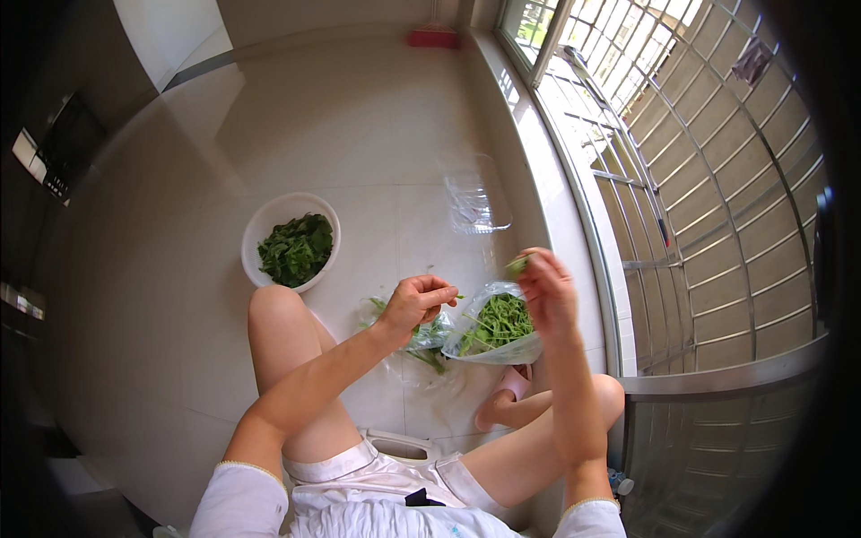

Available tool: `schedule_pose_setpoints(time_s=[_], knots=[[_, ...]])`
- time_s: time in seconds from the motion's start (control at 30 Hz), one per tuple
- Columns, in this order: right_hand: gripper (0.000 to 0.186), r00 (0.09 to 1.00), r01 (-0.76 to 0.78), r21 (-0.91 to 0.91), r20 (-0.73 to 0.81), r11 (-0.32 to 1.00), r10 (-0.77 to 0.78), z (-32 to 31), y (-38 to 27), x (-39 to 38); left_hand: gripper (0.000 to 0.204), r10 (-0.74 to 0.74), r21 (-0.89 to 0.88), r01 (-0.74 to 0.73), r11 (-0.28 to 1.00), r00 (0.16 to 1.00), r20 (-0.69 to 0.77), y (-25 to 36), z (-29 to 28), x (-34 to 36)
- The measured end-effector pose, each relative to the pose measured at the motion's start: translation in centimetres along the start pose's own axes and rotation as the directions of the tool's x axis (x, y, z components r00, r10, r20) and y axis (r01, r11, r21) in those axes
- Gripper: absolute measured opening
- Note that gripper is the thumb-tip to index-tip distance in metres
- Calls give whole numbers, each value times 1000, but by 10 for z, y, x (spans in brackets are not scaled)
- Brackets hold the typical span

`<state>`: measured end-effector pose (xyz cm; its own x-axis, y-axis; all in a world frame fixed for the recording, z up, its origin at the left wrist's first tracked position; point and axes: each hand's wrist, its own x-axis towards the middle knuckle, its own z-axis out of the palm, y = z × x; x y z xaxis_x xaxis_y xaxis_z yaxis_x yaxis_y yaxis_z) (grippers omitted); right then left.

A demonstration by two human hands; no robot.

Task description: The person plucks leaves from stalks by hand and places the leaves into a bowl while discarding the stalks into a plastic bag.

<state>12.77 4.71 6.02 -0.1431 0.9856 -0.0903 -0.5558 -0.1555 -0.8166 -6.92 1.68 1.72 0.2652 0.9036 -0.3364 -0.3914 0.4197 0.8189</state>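
Observation:
My left hand is closed in a pinch on a small green stem, over a plastic bag with stems. My right hand is raised at the right, fingers curled on a green leafy piece. Just below it lies an open clear bag full of leafy greens. A white basin at the left holds dark green leaves, beside my left knee.
A clear plastic tray lies on the tiled floor. A window ledge and metal grille run along the right. A red dustpan is by the far wall. My legs surround the work area, above a low stool.

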Motion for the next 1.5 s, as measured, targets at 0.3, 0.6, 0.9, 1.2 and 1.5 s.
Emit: schedule_pose_setpoints(time_s=[0.3,0.6,0.9,1.2,1.5], knots=[[7,996,22,-526,85,850,26,44,39,40,11,80,120,-71,990,994,-69,-3,-44,-12],[22,920,311,-790,389,528,41,187,136,96,11,147,215,-82,973,940,-307,-4,-80,-26],[20,783,-193,-792,232,580,578,72,80,29,10,497,468,-337,817,822,-278,-7,-60,-21],[9,844,-459,-303,145,835,517,18,59,1,10,574,602,-457,655,819,-3,-6,-11,-13],[6,803,-553,-244,101,797,587,-9,59,9,7,671,686,-581,437,719,181,-17,1,-11]])
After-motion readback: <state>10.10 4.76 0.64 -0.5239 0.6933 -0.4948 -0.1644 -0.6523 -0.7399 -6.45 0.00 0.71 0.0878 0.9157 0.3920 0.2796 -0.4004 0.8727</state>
